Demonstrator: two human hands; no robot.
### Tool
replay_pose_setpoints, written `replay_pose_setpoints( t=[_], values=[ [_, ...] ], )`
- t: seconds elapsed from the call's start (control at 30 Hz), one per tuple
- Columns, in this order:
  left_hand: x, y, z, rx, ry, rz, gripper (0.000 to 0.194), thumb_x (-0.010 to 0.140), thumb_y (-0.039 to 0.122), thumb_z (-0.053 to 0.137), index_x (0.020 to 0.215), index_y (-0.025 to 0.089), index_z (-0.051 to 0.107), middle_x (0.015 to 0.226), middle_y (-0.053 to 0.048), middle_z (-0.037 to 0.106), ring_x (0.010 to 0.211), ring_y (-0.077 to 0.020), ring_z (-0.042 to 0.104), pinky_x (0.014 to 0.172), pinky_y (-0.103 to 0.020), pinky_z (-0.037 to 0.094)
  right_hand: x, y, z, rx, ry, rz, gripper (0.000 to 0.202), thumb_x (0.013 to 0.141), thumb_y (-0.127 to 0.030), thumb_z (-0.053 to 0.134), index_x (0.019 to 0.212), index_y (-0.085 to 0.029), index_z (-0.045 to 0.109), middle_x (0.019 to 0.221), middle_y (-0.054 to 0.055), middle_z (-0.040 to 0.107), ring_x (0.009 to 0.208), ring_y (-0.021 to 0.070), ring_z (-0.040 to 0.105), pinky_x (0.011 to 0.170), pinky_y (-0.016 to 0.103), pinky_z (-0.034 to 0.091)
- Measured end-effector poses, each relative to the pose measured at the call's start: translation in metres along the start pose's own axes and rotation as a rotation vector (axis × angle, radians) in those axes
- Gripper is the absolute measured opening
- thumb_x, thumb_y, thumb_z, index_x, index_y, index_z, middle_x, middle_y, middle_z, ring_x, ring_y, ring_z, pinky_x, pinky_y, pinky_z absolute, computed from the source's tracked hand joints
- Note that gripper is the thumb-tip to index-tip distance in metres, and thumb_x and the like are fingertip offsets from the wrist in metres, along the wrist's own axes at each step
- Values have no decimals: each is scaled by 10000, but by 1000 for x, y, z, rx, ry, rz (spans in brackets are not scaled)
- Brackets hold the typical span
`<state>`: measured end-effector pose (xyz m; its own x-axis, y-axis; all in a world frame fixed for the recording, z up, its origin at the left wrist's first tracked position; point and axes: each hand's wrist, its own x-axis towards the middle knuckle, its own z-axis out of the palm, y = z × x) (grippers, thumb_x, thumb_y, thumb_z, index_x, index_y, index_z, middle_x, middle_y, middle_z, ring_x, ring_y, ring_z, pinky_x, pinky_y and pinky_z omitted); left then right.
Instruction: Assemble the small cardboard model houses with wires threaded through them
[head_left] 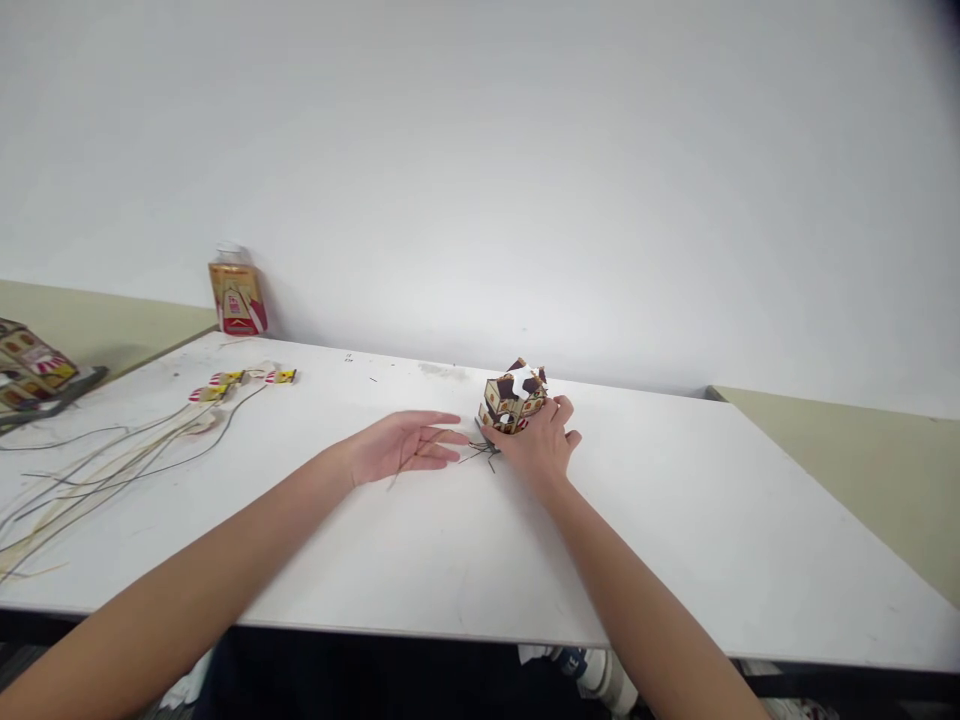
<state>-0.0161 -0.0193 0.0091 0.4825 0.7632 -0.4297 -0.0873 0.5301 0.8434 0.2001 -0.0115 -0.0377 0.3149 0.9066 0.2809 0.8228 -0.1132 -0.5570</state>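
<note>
A small model house (512, 397) with dark brown roofs and cream walls stands on the white table (675, 520), right of the middle. My right hand (541, 440) is wrapped round its front right side, thumb at the near edge. Several thin dark strands (484, 452) stick out at the base of the house, on its near left. My left hand (411, 445) is just left of them, palm turned sideways with the fingers stretched and apart. A thin brownish strand crosses its fingers, but no grip on it shows.
Long dark and pale strips (112, 470) lie at the left, near small red, white and yellow pieces (281, 377). Another model house (34, 365) is at the far left. A gold and red bottle (238, 292) stands by the wall.
</note>
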Motion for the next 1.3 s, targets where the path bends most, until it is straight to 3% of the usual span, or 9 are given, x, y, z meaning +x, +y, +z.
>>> replay_pose_setpoints(
  t=[0.2,0.33,0.43,0.53,0.63,0.73,0.83,1.03,1.3],
  values=[
    [-7,18,-20,-214,148,380,579,828,527,485,1257,146,557,1292,-172,585,1088,-338,623,941,-485,495,3,2,2,87,-13,84,1063,507,-712,665,1342,-173,287,1445,246,226,1146,374,472,980,549,265],
    [-3,21,-41,-360,419,628,510,825,516,493,1195,169,548,1276,-156,591,1083,-309,628,918,-448,517,3,3,-1,166,-6,64,1214,488,-763,660,1431,-174,174,1474,254,170,1220,416,408,993,585,244],
    [0,25,-54,-395,580,698,420,818,475,506,1121,189,561,1224,-139,617,1033,-288,650,869,-412,536,5,2,-7,246,58,19,1194,547,-790,615,1453,-183,129,1485,252,154,1275,404,356,1020,587,220],
    [2,29,-63,-263,726,647,319,770,358,576,1037,184,596,1108,-117,658,876,-242,684,815,-373,537,5,0,-15,310,78,20,1102,642,-790,539,1464,-203,98,1501,244,136,1267,369,381,1037,588,205],
    [1,32,-78,156,943,572,257,719,287,628,952,179,632,918,-91,683,778,-231,665,811,-391,515,3,-2,-20,347,81,28,1040,698,-774,495,1468,-203,92,1502,242,134,1269,361,385,1031,594,213],
    [-5,33,-104,668,1186,480,161,721,276,632,866,208,647,807,-92,672,957,-306,610,909,-467,448,2,-3,-22,355,93,17,990,731,-751,479,1468,-204,107,1492,246,153,1267,365,387,1022,591,221],
    [-16,31,-132,826,1384,388,106,700,231,647,791,196,606,914,-129,652,1157,-382,490,993,-574,333,2,-4,-22,356,108,14,958,750,-732,472,1470,-218,105,1487,240,163,1245,357,414,1018,586,226],
    [-31,25,-163,711,1498,286,213,778,281,585,672,153,451,907,-123,597,1289,-453,337,977,-666,260,3,-3,-23,376,92,19,936,752,-742,441,1466,-232,114,1505,223,135,1192,329,457,1032,587,207],
    [-22,22,-166,757,1464,268,268,819,324,530,640,156,422,776,-102,604,1248,-422,412,976,-625,310,3,-4,-27,413,82,39,878,767,-722,441,1442,-233,168,1497,207,160,1163,311,489,1039,568,207]
  ],
)
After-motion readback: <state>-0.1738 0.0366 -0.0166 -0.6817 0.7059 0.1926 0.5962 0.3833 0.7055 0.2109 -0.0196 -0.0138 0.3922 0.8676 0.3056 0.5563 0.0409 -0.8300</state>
